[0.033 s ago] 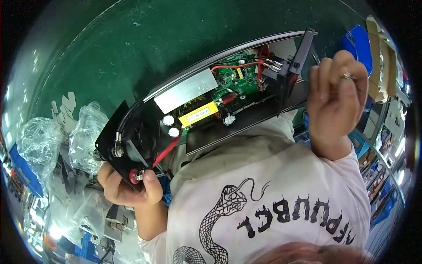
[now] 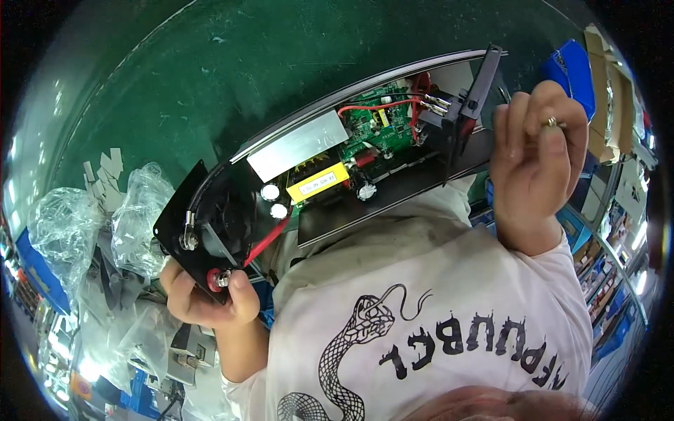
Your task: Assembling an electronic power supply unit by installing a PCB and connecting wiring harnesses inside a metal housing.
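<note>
An opened electronic power unit, its black metal case [image 2: 393, 214] tilted, lies across the space before me. Inside show a green circuit board [image 2: 397, 133], a silver metal plate [image 2: 298, 146] and a yellow-wrapped transformer [image 2: 318, 184]. At its left end a black end panel [image 2: 184, 210] with a fan stands partly off the case. My left hand [image 2: 210, 298] grips this panel's lower corner, thumb beside the red terminal [image 2: 216, 279]. Right of the case, my right hand [image 2: 537, 151] pinches a small brass-coloured metal fastener [image 2: 551, 122] between thumb and forefinger; its exact kind is unclear.
The green work surface [image 2: 210, 77] lies beyond the unit. Clear plastic bags [image 2: 67, 224] and pale strips [image 2: 105, 172] sit at the left. A blue bin [image 2: 570, 77] and a cardboard box [image 2: 609, 105] stand at the far right. A black end frame [image 2: 481, 84] closes the case's right end.
My right hand's fingers have shifted slightly, turning the small fastener so it shows more clearly. The left hand and the panel have barely moved.
</note>
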Demonstrator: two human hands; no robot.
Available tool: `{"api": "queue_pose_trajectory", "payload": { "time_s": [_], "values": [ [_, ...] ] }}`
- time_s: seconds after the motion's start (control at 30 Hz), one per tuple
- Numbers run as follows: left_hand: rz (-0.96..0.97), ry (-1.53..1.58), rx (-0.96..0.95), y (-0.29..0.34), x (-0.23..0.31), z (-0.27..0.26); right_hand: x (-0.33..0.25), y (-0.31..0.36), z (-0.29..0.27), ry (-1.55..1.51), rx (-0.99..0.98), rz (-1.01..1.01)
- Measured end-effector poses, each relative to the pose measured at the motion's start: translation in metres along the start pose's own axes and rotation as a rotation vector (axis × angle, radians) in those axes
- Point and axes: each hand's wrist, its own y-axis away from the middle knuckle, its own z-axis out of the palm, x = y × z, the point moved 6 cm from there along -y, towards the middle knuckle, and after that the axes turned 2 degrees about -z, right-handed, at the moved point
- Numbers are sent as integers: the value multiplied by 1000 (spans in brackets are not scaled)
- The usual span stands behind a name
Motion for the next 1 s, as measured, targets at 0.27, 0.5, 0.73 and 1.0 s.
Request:
{"api": "queue_pose_trajectory", "payload": {
  "time_s": [0.27, 0.5, 0.73, 1.0],
  "values": [
    [-246, 236, -5, 18, -39, 3, 1, 3, -1, 117, -3, -34],
    [-256, 404, 23, 19, -50, 13, 5, 5, -1, 482, -58, 3],
    [-246, 444, 17, 18, -58, 13, 12, 7, 4, 553, 0, -23],
    [-252, 496, 11, 18, -62, 13, 13, 10, 3, 583, 82, -66]
  ]
}}
